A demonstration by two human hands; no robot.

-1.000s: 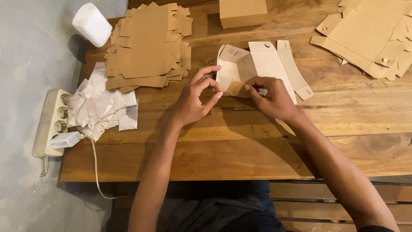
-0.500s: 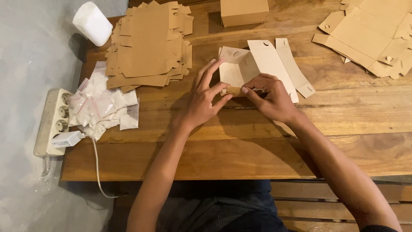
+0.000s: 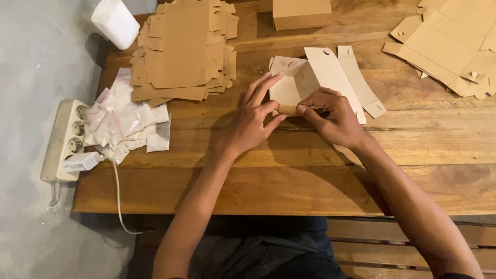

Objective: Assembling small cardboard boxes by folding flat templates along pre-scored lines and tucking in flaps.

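A brown wooden plank table (image 3: pixel 310 181) fills most of the frame, and a half-folded tan cardboard box blank (image 3: pixel 320 77) lies on it at upper centre. A stack of flat tan cardboard blanks (image 3: pixel 183 51) sits at upper left with a heap of small clear plastic bags (image 3: pixel 124 124) just below it at the table's left edge. A closed brown cardboard box (image 3: pixel 301 13) stands at the top edge, and more flat cardboard blanks (image 3: pixel 454 44) are spread in the upper right corner.
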